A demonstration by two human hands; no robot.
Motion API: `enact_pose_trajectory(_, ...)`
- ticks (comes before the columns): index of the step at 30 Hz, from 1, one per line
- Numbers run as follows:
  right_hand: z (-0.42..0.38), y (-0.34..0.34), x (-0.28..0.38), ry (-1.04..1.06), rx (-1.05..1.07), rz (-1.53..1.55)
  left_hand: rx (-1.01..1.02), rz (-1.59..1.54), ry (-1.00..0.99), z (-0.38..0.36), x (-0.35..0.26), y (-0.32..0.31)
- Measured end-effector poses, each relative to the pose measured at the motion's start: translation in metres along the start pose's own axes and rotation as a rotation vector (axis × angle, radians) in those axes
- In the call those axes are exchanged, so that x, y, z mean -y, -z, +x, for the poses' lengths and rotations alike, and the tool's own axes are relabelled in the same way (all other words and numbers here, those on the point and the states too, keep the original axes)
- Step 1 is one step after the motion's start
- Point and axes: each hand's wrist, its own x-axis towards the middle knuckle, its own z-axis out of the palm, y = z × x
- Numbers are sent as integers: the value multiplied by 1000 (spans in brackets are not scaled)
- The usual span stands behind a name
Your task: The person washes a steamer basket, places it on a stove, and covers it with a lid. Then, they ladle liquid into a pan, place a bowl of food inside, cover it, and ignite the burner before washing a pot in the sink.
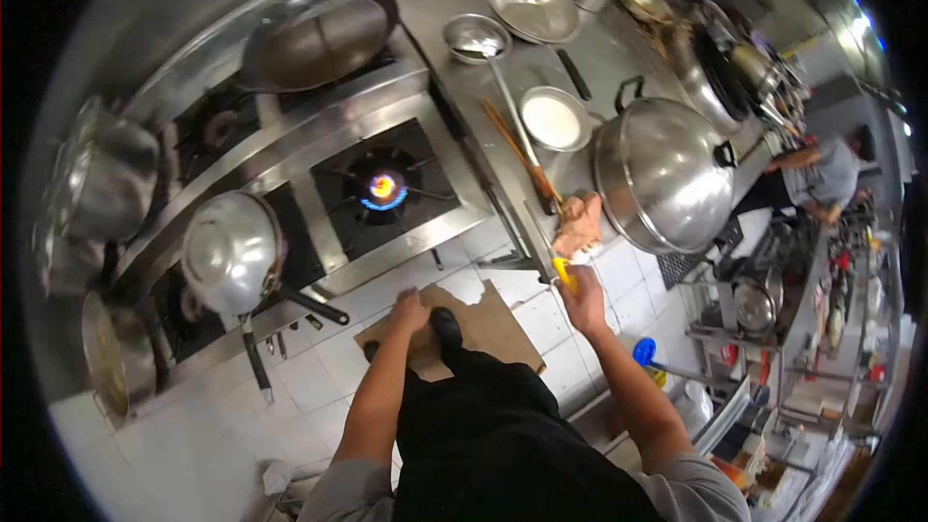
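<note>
My right hand [583, 300] is closed round the yellow handle [564, 273] of a tool, just below a piece of pinkish-brown meat [578, 224] at the counter's edge. Whether the tool touches the meat is hard to tell. My left hand [410, 312] hangs over the floor in front of the stove, its fingers small and partly blurred. A lit burner [383, 189] shows blue and orange flame above it. Beside the meat stand a large domed metal pot [667, 174], a bowl of white liquid [554, 120] and a ladle [512, 106].
Two covered pans [232, 249] sit on the stove's left, handles jutting over its front edge. A big wok [324, 43] rests behind. Cardboard [503, 329] lies on the tiled floor. Another person [822, 174] works at the right, near crowded shelves [812, 367].
</note>
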Motion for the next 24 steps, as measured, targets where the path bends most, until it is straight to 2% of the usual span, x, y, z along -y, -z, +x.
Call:
enact_pose_trajectory(1,14,-10,-2,15,-6,23,-84,-42,-60,-25,-2,3)
enact_pose_trajectory(2,26,-21,-11,72,-30,19,-200,-122,-131,-35,24,-26)
enact_pose_trajectory(3,38,-32,-21,135,-48,21,-106,-207,-20,-80,12,-5)
enact_pose_trajectory(4,47,-40,-27,118,-23,60,-96,-322,18,-101,30,-17)
enact_pose_trajectory(5,56,-60,-52,313,-142,31,-51,-300,6,-134,42,-12)
enact_pose_trajectory(6,64,-65,-52,169,-50,-55,-103,-326,110,-157,68,-39)
enact_pose_trajectory(7,74,-67,-32,511,-358,31,-90,-329,147,-188,87,-46)
enact_pose_trajectory(8,81,-60,-10,589,-503,54,-171,-259,145,-203,130,-92)
enact_pose_trajectory(10,79,-37,30,611,-581,70,-5,-240,400,-272,143,-91)
enact_pose_trajectory(11,74,-27,44,649,-584,68,-41,-194,427,-287,192,-151)
enact_pose_trajectory(12,69,-18,52,693,-570,54,-16,-285,622,-319,186,-147)
enact_pose_trajectory(13,63,-11,58,736,-536,33,-87,-364,711,-349,184,-155)
enact_pose_trajectory(15,54,-6,58,723,-371,6,-104,-298,689,-380,194,-193)
enact_pose_trajectory(17,101,-64,-33,133,-130,-38,-182,-625,722,-417,177,-212)
enact_pose_trajectory(19,61,-62,36,662,-225,-121,-254,-660,563,-416,196,-288)
enact_pose_trajectory(20,61,-76,55,744,-58,-20,-286,-676,481,-419,201,-318)
enact_pose_trajectory(21,44,-82,85,697,114,23,-307,-759,559,-426,179,-320)
enact_pose_trajectory(22,33,-103,105,846,193,16,-335,-843,637,-435,152,-315)
enact_pose_trajectory(23,18,-126,124,832,404,92,-309,-825,729,-438,142,-315)
enact_pose_trajectory(24,-4,-149,143,896,507,133,-275,-499,565,-440,142,-335)
